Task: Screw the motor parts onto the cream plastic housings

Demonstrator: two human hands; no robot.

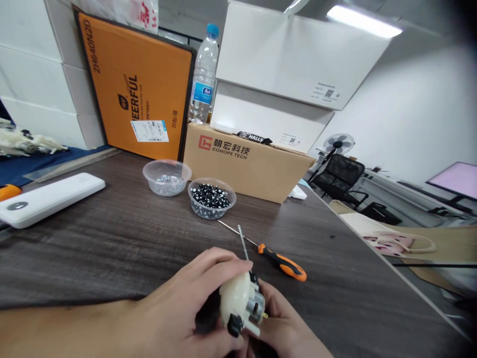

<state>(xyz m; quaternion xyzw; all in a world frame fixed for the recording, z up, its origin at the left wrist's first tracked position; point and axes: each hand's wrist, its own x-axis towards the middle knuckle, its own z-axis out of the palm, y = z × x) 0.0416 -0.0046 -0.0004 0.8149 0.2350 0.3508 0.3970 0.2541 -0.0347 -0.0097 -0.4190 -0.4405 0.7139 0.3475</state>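
Note:
A cream plastic housing with a small silver motor (236, 297) is held near the front edge of the table. My left hand (194, 298) wraps over its left side, thumb below and fingers on top. From the right, my right hand (279, 318) grips the same part from behind and below; some of its fingers are hidden. Black pieces sit at the housing's top and bottom, and a thin metal rod (243, 242) sticks up from its far end. Just beyond lies a screwdriver (283, 262) with an orange and black handle, its tip toward the tubs.
A clear tub of black screws (211, 196) and another tub with small silver parts (167, 179) stand behind. A white power bank (55, 199) lies left. Cardboard boxes (242, 166), an orange carton (137, 84) and a water bottle (203, 74) line the back.

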